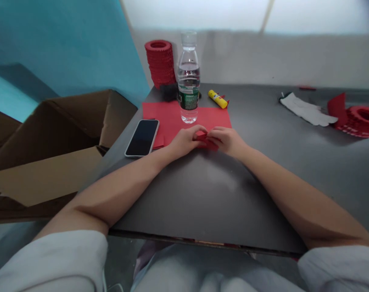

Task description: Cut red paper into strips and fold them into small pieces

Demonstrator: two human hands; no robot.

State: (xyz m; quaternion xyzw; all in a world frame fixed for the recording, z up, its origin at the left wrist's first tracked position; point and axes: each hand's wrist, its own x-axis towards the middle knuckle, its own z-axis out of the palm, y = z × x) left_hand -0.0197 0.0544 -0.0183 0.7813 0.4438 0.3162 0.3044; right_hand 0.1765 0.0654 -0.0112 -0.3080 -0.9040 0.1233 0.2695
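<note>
My left hand (186, 141) and my right hand (226, 140) meet over the dark table (202, 190), both pinching a small folded piece of red paper (206, 142) between the fingertips. The piece lies at the near edge of a larger red paper sheet (169, 115) spread flat on the table. A clear water bottle (188, 77) with a green label stands upright on that sheet, just beyond my hands. A yellow glue stick (217, 99) lies to the right behind the bottle.
A black phone (142, 138) lies face up left of the sheet. A tall stack of red paper rings (160, 63) stands at the back. A white glove (307, 109) and more red paper pieces (359, 117) lie far right. An open cardboard box (59, 146) sits left of the table.
</note>
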